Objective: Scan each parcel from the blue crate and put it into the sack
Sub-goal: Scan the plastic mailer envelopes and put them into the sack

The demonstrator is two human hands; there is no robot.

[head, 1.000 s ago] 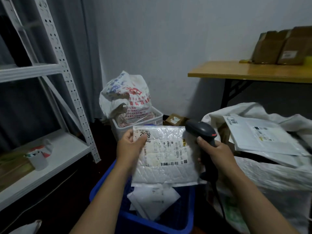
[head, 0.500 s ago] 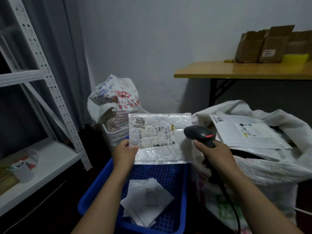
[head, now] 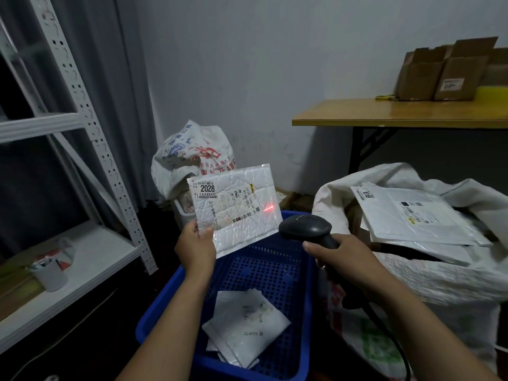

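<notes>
My left hand (head: 196, 247) pinches the lower left corner of a white bubble mailer (head: 242, 221) labelled 2028, held upright above the blue crate (head: 162, 312). My right hand (head: 339, 253) grips a black barcode scanner (head: 303, 228) pointed at the mailer. A red scan line glows on the mailer just right of its label. More white parcels (head: 246, 325) lie in the bottom of the crate. The big white sack (head: 439, 281) stands to the right, with flat white parcels (head: 412, 213) lying in its open mouth.
A white metal shelf rack (head: 90, 127) with a small cup (head: 50, 274) stands at left. Behind the crate a printed bag (head: 192, 158) sits in a white basket. A wooden table (head: 398, 114) at back right carries cardboard boxes (head: 445, 72). The scanner cable (head: 395, 345) hangs beside the sack.
My left hand has lifted the mailer up and away, tilting it. The scanner has dropped lower, and its red line now shows on the mailer. My head has turned left.
</notes>
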